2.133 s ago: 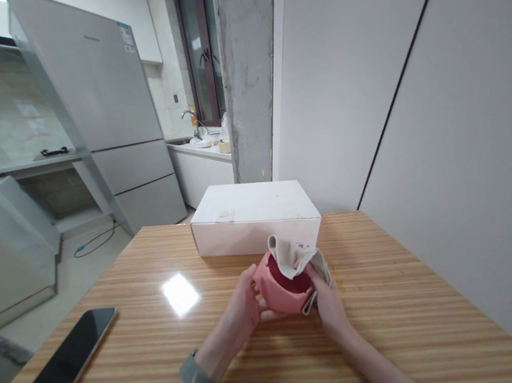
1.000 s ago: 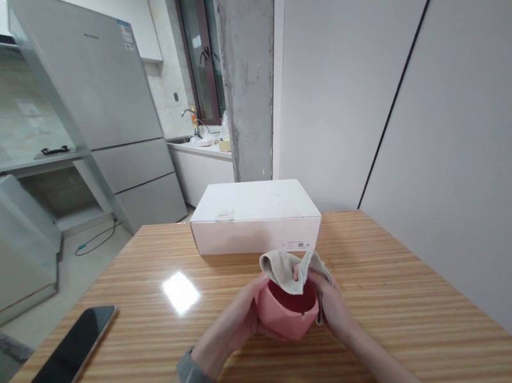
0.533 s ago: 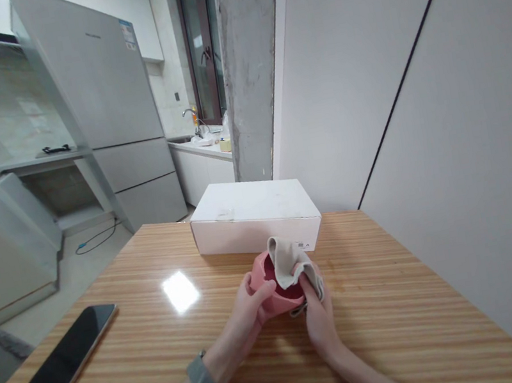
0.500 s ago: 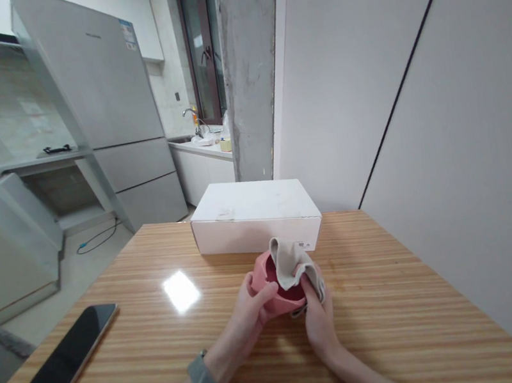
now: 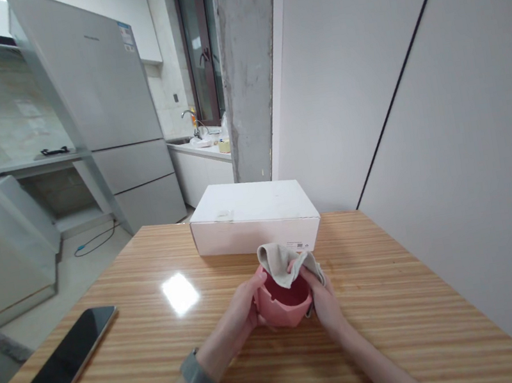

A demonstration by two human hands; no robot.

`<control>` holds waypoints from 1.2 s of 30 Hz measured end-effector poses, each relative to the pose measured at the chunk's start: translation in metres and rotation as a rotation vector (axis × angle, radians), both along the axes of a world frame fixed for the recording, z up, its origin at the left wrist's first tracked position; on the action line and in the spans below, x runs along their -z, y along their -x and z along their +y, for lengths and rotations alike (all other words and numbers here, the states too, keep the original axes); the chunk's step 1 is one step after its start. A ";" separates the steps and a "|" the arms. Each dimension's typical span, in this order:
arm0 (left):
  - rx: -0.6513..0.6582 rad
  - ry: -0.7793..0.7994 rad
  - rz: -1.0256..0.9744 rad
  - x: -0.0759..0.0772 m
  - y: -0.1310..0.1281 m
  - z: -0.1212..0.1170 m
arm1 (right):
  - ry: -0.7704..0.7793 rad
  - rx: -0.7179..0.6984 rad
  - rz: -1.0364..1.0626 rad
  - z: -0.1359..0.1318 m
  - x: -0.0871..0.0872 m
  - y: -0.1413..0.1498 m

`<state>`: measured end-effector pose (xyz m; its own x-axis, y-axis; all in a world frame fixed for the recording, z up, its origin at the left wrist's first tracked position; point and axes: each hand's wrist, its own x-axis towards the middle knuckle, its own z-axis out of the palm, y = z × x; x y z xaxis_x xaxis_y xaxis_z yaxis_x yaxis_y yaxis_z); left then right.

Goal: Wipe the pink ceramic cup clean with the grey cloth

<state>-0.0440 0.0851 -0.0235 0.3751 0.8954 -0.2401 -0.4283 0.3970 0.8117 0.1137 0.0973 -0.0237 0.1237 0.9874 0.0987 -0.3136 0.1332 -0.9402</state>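
Observation:
A pink faceted bowl (image 5: 282, 311), with notches in its rim, is tilted so its hollow faces me. My left hand (image 5: 252, 296) grips its left side, thumb at the rim and fingers round the outside. A beige cloth (image 5: 280, 264) drapes over the far and right part of the rim. My right hand (image 5: 320, 294) pinches the cloth against the bowl's right side, with some of the cloth hanging below. The cloth hides the bowl's far rim, and several right fingertips are covered.
Behind the bowl lies a closed white box (image 5: 255, 217) on the wood-grain table (image 5: 403, 323). A black phone (image 5: 58, 371) rests at the left edge. A fridge (image 5: 93, 81) and a sink counter stand beyond; a white wall (image 5: 461, 139) rises at right.
Both hands have turned the bowl, so its notched near side shows more. My left thumb has shifted up along the rim. The cloth has moved left over the far rim.

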 end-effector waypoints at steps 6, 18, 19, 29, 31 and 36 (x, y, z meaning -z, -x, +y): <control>-0.150 -0.073 -0.147 -0.009 -0.009 -0.002 | -0.062 0.147 -0.021 -0.011 0.007 0.018; -0.072 -0.062 -0.155 -0.014 -0.005 -0.004 | -0.037 0.031 -0.024 -0.002 -0.002 0.008; -0.069 -0.060 -0.140 -0.014 -0.003 -0.004 | -0.021 -0.017 -0.032 0.000 -0.005 0.004; 0.001 -0.002 0.014 -0.002 -0.002 0.000 | 0.006 -0.061 -0.016 0.012 -0.008 -0.008; -0.052 -0.011 0.022 -0.003 -0.004 -0.001 | -0.008 -0.025 0.014 0.012 -0.004 -0.005; -0.189 -0.071 -0.036 -0.007 -0.012 -0.004 | -0.074 0.134 0.024 -0.002 0.007 0.012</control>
